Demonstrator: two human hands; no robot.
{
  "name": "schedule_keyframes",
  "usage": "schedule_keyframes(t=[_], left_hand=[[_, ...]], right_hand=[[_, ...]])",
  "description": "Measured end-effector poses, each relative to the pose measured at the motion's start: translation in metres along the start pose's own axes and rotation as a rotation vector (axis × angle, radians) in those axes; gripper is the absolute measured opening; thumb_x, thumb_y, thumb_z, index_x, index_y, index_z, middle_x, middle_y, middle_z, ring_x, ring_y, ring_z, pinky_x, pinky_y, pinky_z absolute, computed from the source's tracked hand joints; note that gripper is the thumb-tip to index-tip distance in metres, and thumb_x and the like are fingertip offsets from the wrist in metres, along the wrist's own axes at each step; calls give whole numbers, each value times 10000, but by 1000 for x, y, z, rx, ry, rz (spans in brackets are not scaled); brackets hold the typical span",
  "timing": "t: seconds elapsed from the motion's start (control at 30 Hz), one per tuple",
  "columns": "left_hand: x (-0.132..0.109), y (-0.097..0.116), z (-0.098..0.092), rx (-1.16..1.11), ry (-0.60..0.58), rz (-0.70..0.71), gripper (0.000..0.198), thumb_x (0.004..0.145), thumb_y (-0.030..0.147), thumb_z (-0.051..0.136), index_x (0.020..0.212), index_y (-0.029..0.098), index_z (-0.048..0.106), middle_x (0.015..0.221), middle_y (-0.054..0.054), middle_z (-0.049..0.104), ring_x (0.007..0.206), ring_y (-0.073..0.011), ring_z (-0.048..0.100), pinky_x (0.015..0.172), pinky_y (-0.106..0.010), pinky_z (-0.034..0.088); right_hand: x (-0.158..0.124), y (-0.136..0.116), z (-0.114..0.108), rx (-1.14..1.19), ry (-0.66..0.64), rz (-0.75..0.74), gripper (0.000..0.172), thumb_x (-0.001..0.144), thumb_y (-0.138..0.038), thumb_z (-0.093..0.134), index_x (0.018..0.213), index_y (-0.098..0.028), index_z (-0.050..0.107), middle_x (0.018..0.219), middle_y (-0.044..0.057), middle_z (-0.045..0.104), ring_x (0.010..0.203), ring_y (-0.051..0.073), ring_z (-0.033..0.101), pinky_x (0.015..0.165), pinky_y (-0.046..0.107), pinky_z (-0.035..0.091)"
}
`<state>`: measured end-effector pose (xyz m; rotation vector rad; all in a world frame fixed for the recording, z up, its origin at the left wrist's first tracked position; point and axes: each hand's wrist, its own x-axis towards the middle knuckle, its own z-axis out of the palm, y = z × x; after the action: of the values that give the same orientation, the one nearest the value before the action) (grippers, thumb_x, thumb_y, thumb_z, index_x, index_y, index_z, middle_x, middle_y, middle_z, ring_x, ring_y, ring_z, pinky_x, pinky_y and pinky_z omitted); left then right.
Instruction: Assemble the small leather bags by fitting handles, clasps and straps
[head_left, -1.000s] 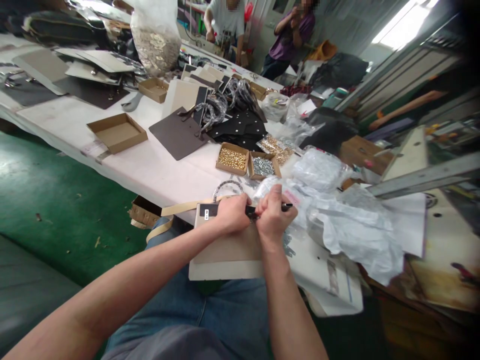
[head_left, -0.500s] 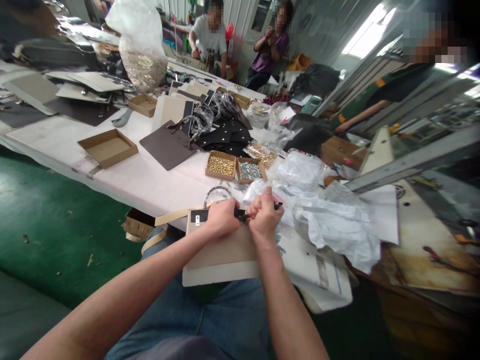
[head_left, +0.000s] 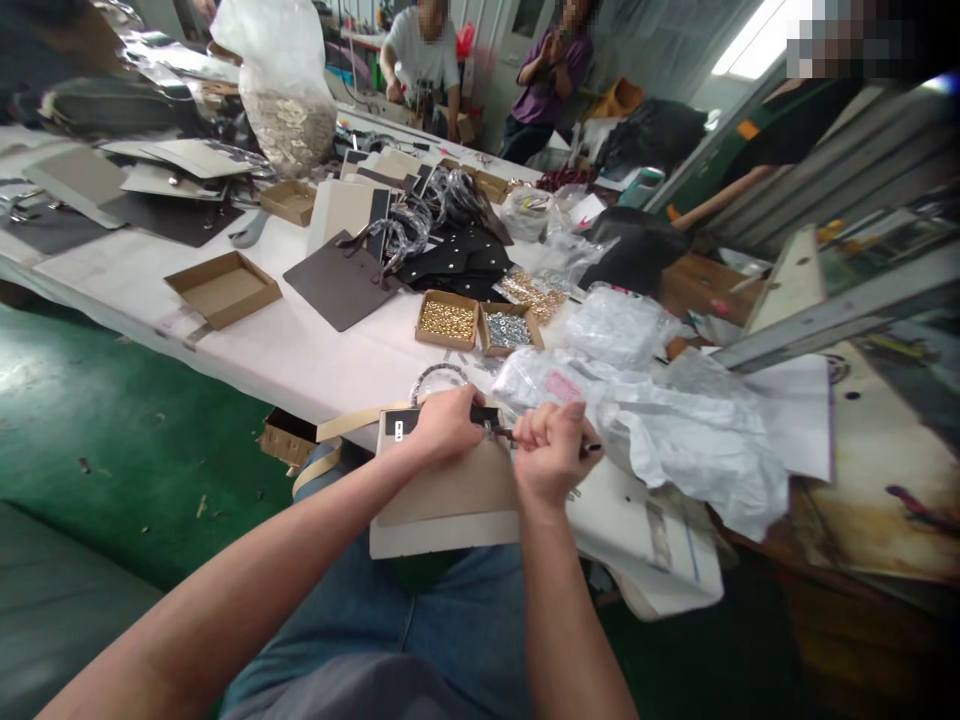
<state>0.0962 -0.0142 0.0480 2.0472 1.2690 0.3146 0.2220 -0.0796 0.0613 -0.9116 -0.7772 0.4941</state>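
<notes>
A beige panel [head_left: 450, 490] with a dark strip along its top edge lies over my lap at the table's edge. My left hand [head_left: 450, 422] is closed on the panel's top edge, over the dark strip. In a fist, my right hand [head_left: 551, 450] holds a dark-handled tool [head_left: 592, 449], whose thin shaft reaches the right end of the strip, close to a small metal piece. A braided handle [head_left: 439, 370] arches behind the panel. A beige strap [head_left: 349, 424] extends from its left side.
Beyond my hands are boxes of gold pieces [head_left: 448, 320] and silver pieces [head_left: 508, 329]. Crumpled white plastic [head_left: 697, 440] lies to the right. An open carton [head_left: 225, 290] and dark panel [head_left: 341, 280] lie left. Several people are across the table.
My right hand has moved right, away from my left hand, with the tool, and more of the tool's shaft shows. The view has shifted slightly.
</notes>
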Motion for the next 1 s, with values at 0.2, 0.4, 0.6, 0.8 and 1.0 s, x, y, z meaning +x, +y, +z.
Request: schedule_keyframes(t=[0.2, 0.4, 0.6, 0.8, 1.0], left_hand=[[-3, 1, -3, 9, -6, -8, 481, 884, 271, 801, 1361, 249, 738, 1257, -95, 852, 1216, -345, 786, 1032, -404, 600], [0, 1, -2, 49, -11, -2, 466, 881, 272, 783, 1344, 250, 740, 1234, -98, 857, 1198, -353, 794, 1004, -410, 606], [0, -5, 3, 37, 9, 16, 484, 870, 294, 786, 1351, 261, 752, 1259, -100, 853, 1174, -361, 795, 985, -421, 616], [1, -7, 3, 13, 0, 7, 454, 870, 299, 790, 1323, 278, 771, 1191, -75, 862, 1141, -335, 799, 975, -394, 612], [-1, -5, -1, 6, -1, 26, 436, 866, 276, 782, 1302, 262, 786, 1169, -79, 861, 1108, -330, 799, 956, -389, 614]], right_hand=[[12, 18, 19, -99, 12, 65, 724, 1106, -609, 714, 589, -251, 358, 522, -83, 303, 414, 81, 313, 406, 280, 265], [8, 23, 26, -171, 35, 86, 740, 1096, -660, 703, 585, -253, 356, 512, -78, 324, 415, 82, 338, 410, 276, 293], [19, 18, 17, -18, 7, 159, 761, 1071, -652, 740, 597, -252, 299, 521, -93, 255, 402, 71, 247, 396, 272, 214], [0, -1, -19, 55, 79, 129, 769, 1095, -648, 692, 649, -230, 226, 532, -97, 189, 423, 68, 149, 414, 245, 190], [-18, -4, -9, 26, 27, 96, 751, 1092, -592, 719, 613, -224, 273, 535, -84, 220, 425, 66, 215, 435, 252, 218]])
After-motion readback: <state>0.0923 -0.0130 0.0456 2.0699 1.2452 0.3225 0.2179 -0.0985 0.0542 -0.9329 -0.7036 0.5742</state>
